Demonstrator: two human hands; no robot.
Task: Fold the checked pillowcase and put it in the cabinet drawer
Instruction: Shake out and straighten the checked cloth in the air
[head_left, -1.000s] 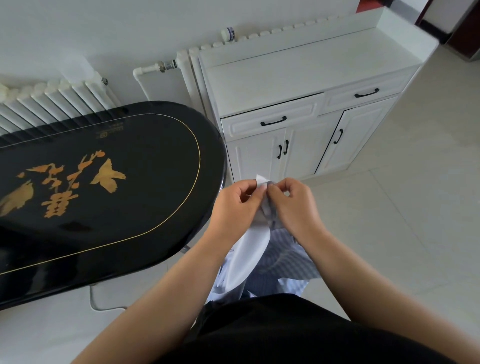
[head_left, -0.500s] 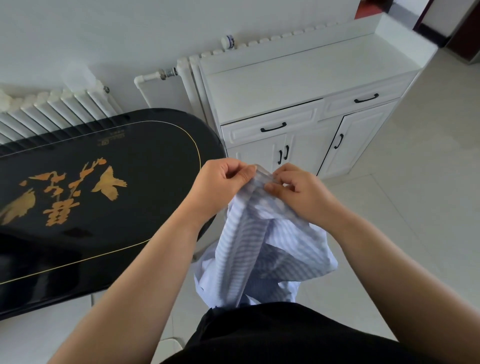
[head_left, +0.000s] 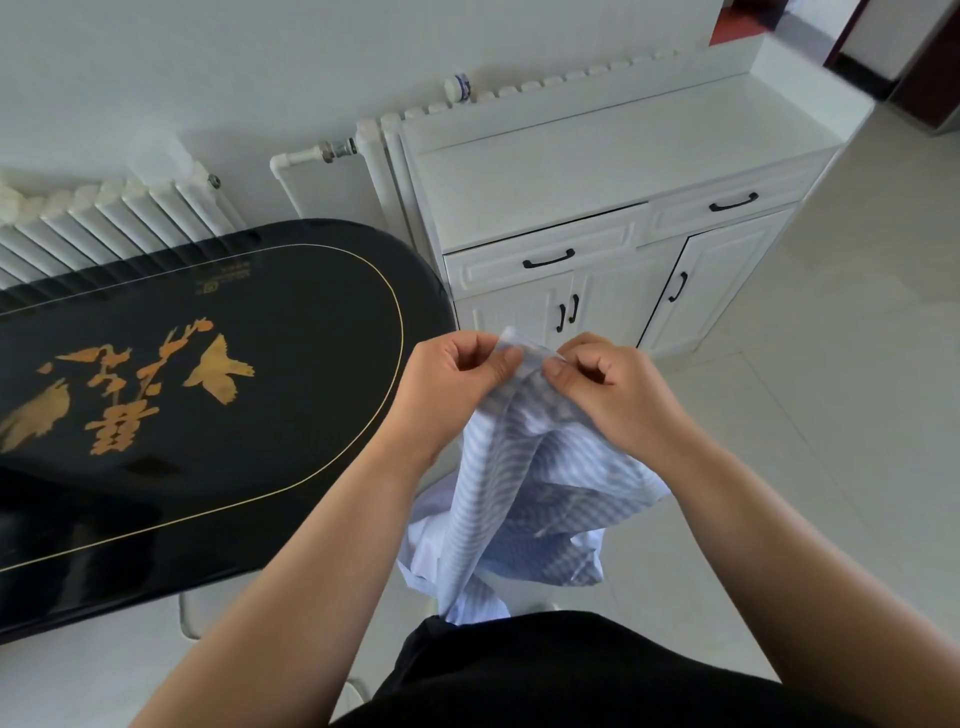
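Note:
The blue-and-white checked pillowcase (head_left: 524, 499) hangs crumpled in front of my body. Both hands pinch its top edge close together: my left hand (head_left: 452, 384) on the left side, my right hand (head_left: 608, 389) on the right, thumbs almost touching. The cloth drapes down to my black clothing, and its lower end is hidden there. Beyond my hands stands the white cabinet (head_left: 597, 171). Its left drawer (head_left: 545, 254) and right drawer (head_left: 727, 202) are both shut, each with a black handle.
A glossy black oval table (head_left: 218, 395) with gold bird and flower decoration fills the left. White radiators (head_left: 104, 218) line the wall behind the table and the cabinet. Cabinet doors (head_left: 613, 306) below the drawers are shut. Pale tiled floor (head_left: 831, 415) spreads to the right.
My hands have lifted the pillowcase's top edge higher and away from my body, and more of the checked cloth has come into view, hanging spread out below them.

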